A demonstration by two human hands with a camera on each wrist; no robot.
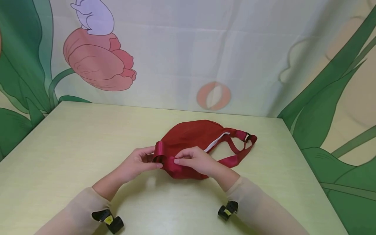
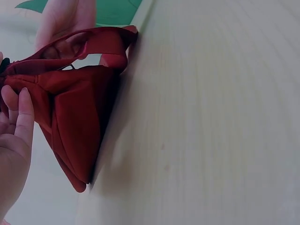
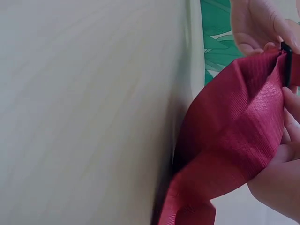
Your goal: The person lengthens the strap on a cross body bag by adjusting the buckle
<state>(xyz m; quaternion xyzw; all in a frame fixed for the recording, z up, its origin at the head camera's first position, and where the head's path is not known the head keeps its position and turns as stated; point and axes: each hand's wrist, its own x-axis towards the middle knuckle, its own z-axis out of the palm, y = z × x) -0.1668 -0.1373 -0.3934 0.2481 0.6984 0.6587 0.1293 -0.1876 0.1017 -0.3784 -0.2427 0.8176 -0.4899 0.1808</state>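
Observation:
A red waist bag (image 1: pixel 194 137) with a white zipper (image 1: pixel 215 142) lies on the table. My left hand (image 1: pixel 138 163) grips the bag's left end, where a loop of red strap (image 1: pixel 159 148) stands up. In the right wrist view, a black strap slider (image 3: pixel 287 63) sits between the fingers of both hands. My right hand (image 1: pixel 195 160) pinches the strap just right of the slider, over the front of the bag. The left wrist view has the left hand (image 2: pixel 16 136) against the bag's end, with the right hand (image 2: pixel 65 23) behind the strap.
The pale table (image 1: pixel 88 137) extends around the bag. To the bag's right, the rest of the strap loops over the tabletop, with a black buckle (image 1: pixel 247 137) near its far end. A printed curtain (image 1: pixel 164 58) hangs behind the table.

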